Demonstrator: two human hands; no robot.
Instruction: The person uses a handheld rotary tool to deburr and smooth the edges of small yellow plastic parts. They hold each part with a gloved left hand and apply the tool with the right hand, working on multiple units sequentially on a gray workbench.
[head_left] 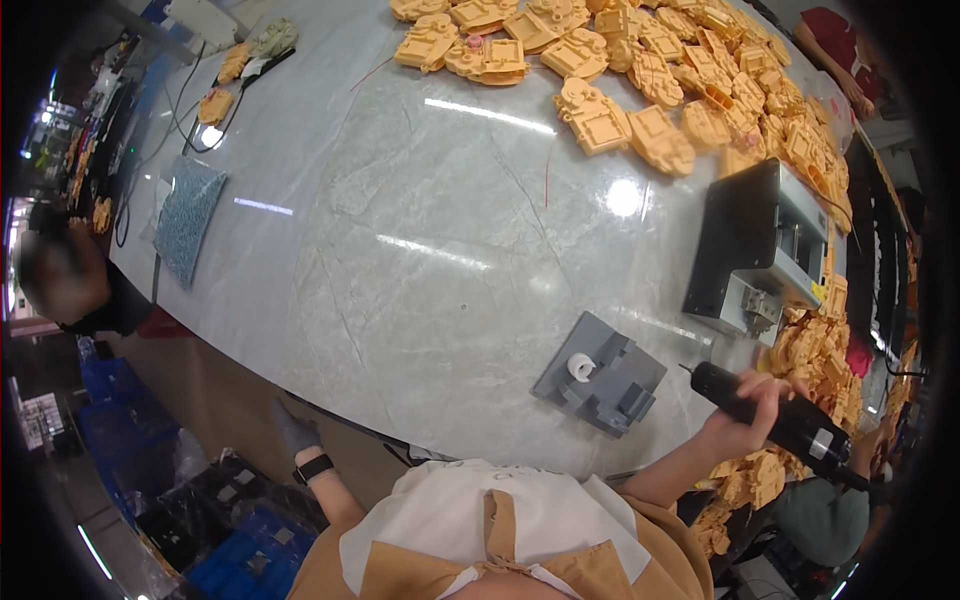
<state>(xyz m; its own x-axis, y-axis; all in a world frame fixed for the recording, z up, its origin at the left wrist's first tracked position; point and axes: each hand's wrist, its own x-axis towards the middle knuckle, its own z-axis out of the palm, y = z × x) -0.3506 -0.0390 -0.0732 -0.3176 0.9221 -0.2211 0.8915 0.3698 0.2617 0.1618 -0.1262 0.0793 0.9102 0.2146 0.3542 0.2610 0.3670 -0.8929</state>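
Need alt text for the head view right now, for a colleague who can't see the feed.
The person's right hand grips a black electric screwdriver over a grey marble-pattern table, beside a grey jig. The left hand, gloved, hangs below the table edge. Orange plastic toy parts lie heaped along the far and right sides.

A black electric screwdriver (770, 410) sits in the right hand (745, 425). Just left of that hand is a grey jig (600, 375) bearing 1 white roll (581, 367); orange-yellow plastic parts (690, 90) lie beyond on the pale grey veined table (420, 250).
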